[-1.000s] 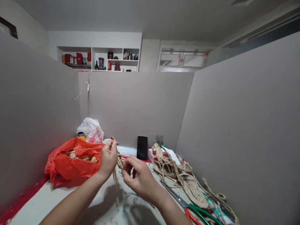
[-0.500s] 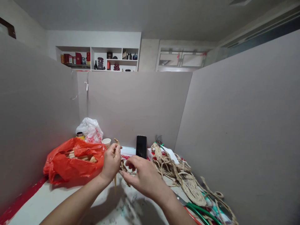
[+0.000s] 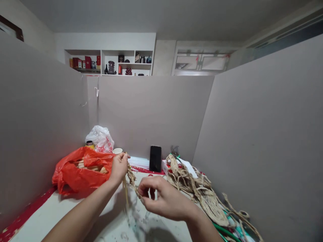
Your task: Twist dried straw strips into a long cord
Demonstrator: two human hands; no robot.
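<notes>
Holding a braided straw cord (image 3: 131, 177) taut between both hands above the tabletop (image 3: 75, 215), lower centre of the frame.

Right hand (image 3: 161, 198), nearest, has its grip pinched together on the cord's lower end; left hand (image 3: 119, 167), just beyond, has its grip clamped on the upper end, loose strands hanging below. Left of centre lies a red plastic bag (image 3: 78, 173); at lower right, a pile of woven straw (image 3: 199, 191). Farther back, a black phone (image 3: 155, 158) stands against the partition.
</notes>
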